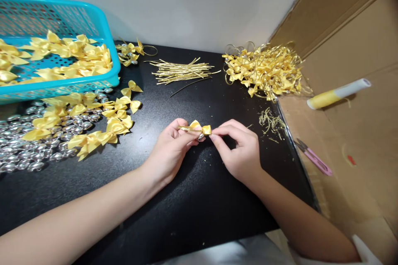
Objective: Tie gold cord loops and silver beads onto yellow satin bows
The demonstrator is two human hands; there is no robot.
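Near the middle of the black table, my left hand pinches a yellow ribbon bow with a gold wire loop and a silver bead under it. My right hand has thumb and forefinger pressed together at the bow's right edge; whether they hold its ribbon or a wire end is too small to tell. Beyond the hands lies a bundle of gold wire ties. Left of them are loose yellow bows and many silver beads.
A blue plastic basket of yellow bows stands at the back left. Finished-looking bow pieces are heaped at the back right. Wire clippings lie below that heap. Pink thread snips and a yellow-white roll rest on cardboard at the right.
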